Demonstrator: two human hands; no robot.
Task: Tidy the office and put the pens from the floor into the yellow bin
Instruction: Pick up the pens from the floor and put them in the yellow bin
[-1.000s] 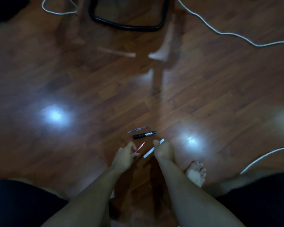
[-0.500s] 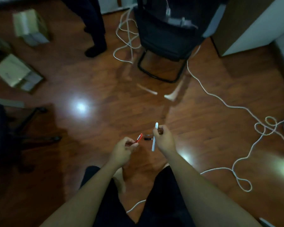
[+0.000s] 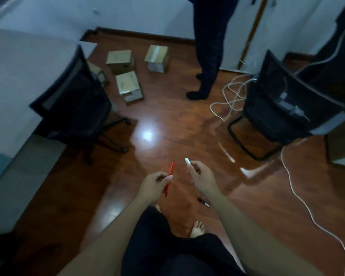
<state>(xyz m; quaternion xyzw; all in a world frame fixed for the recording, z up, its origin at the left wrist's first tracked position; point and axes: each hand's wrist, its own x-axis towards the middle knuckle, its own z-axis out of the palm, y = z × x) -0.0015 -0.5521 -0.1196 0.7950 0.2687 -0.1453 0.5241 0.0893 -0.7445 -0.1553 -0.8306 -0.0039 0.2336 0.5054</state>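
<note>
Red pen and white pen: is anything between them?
Nothing. In the head view, only bare wooden floor shows in the gap between the red pen and the white pen.

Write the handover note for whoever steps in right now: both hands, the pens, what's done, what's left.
Left hand: pinches the red pen, off the floor.
Right hand: holds the white pen, tip pointing up.
On the floor: what looks like a dark pen lies beside the right forearm, partly hidden by it.
Yellow bin: not in view.
Done: two pens picked up.
Left: find the bin, drop both pens in, then come back for the dark pen and check for any others.
</note>
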